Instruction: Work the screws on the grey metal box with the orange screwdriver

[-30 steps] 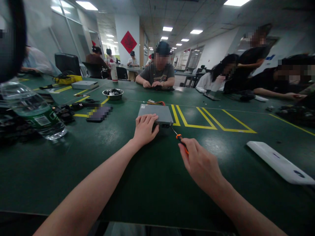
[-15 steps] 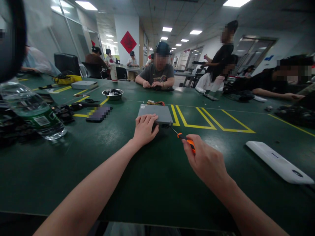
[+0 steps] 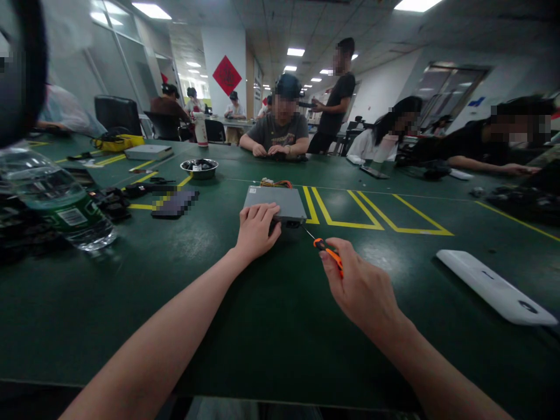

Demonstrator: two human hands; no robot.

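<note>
A flat grey metal box [image 3: 280,202] with coloured wires [image 3: 275,183] at its far end lies on the green table [image 3: 175,274]. My left hand [image 3: 256,230] rests on its near left corner, fingers curled over the edge and pressing down. My right hand [image 3: 361,289] is closed round an orange-handled screwdriver [image 3: 327,252]. Its thin shaft points at the box's near right corner, where the tip seems to touch.
A water bottle [image 3: 56,201] lies at the left among black parts [image 3: 109,198]. A metal bowl [image 3: 200,167] stands behind. A white flat casing [image 3: 494,286] lies at the right. Yellow tape lines [image 3: 371,216] mark the table. Other people sit across, and one stands.
My right hand shifted slightly with the screwdriver, turning it at the box's corner. My left hand stayed put. A person in black walked leftward in the background.
</note>
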